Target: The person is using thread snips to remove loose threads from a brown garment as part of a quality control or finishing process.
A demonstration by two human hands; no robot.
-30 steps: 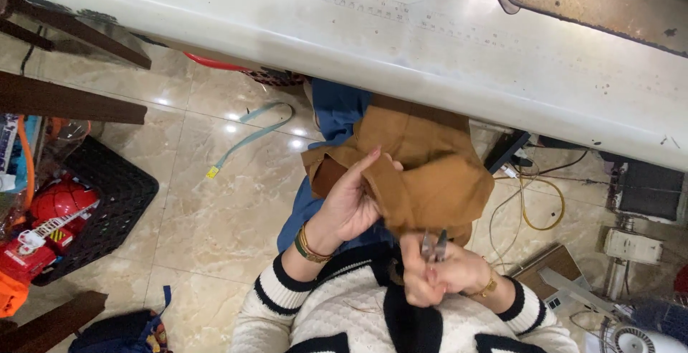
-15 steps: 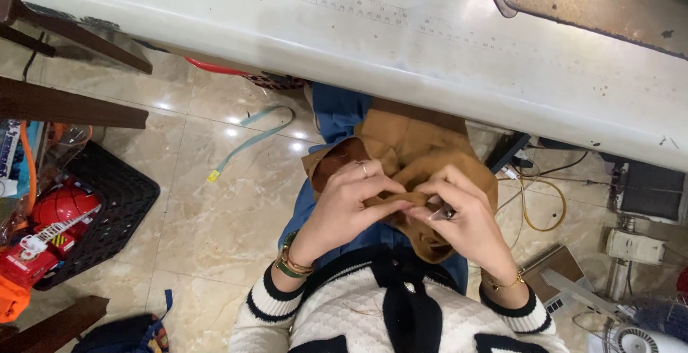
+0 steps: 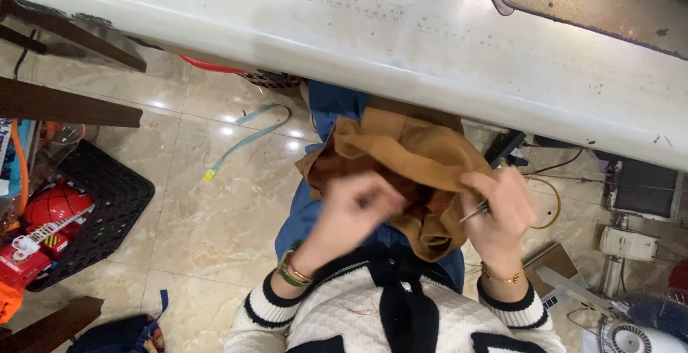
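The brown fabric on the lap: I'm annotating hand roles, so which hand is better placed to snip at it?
Probably the right hand: it holds a small metal tool, seemingly snips, at the brown fabric. The left hand, blurred, only grips the cloth.

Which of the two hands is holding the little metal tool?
The right hand: a thin metal tool pokes out between its fingers. The left hand only grips the brown cloth.

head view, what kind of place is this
Probably a small sewing workshop: a long white worktable with a ruler scale along it, brown fabric in the person's lap, and small metal snips in the right hand.
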